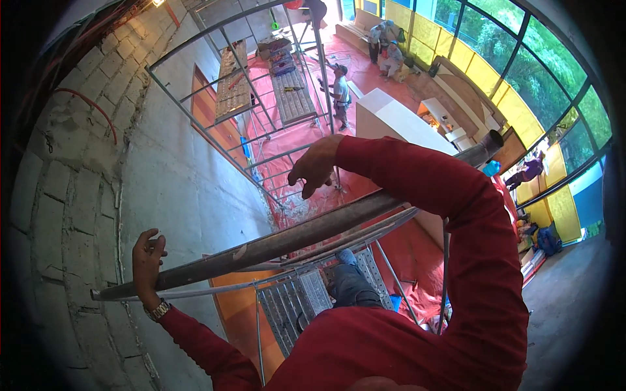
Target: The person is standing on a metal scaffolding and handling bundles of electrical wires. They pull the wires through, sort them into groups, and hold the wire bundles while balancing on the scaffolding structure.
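The step in hand looks like steadying the metal pipe (280, 242), which slants past the far edge of the scaffold platform (283, 306); shifting it would call for a firm two-sided grip. The left hand (149, 264), half open, crosses its left end, contact unclear; the right hand (317, 168), fingers loosely bent, appears empty beyond the pipe.

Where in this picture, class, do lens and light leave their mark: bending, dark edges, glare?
Head view: the long pipe looks bowed, fitting the fisheye lens; head view: the corners fade to black; head view: the windows at upper right are bright, while the patch at top centre washes out to white; head view: the distant seated worker is too small for fine detail.
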Action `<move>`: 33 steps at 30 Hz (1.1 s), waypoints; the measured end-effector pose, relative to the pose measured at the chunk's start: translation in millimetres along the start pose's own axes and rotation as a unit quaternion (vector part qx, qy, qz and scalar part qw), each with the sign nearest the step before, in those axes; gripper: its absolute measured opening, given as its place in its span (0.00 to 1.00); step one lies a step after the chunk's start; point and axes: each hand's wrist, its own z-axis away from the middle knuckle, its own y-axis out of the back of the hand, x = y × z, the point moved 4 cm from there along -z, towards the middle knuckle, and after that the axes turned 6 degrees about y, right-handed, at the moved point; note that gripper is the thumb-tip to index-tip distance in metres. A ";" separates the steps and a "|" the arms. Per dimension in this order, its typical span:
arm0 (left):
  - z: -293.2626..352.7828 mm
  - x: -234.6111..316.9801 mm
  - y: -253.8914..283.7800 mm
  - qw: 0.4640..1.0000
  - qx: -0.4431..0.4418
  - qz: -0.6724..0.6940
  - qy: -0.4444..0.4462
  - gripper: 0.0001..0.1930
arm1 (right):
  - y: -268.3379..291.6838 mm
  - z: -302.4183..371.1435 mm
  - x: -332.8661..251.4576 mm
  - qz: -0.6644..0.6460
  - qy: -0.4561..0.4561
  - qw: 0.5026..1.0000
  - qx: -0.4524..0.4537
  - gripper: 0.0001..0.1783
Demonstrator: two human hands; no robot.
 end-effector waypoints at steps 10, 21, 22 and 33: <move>2.4 4.0 -0.9 1.000 0.007 -0.011 0.002 0.24 | 1.0 -1.0 17.6 0.084 -0.025 0.995 0.047 0.38; 0.1 1.7 -2.1 1.000 0.024 -0.018 -0.002 0.26 | -1.2 -5.3 24.3 0.090 -0.006 0.994 0.063 0.39; 0.2 2.4 -2.6 0.999 0.026 -0.022 -0.002 0.26 | -1.4 -7.1 24.9 0.106 0.004 0.992 0.074 0.39; 2.4 6.1 -5.3 0.999 0.027 -0.029 -0.010 0.24 | -4.9 -9.2 30.8 0.120 0.054 0.984 0.124 0.33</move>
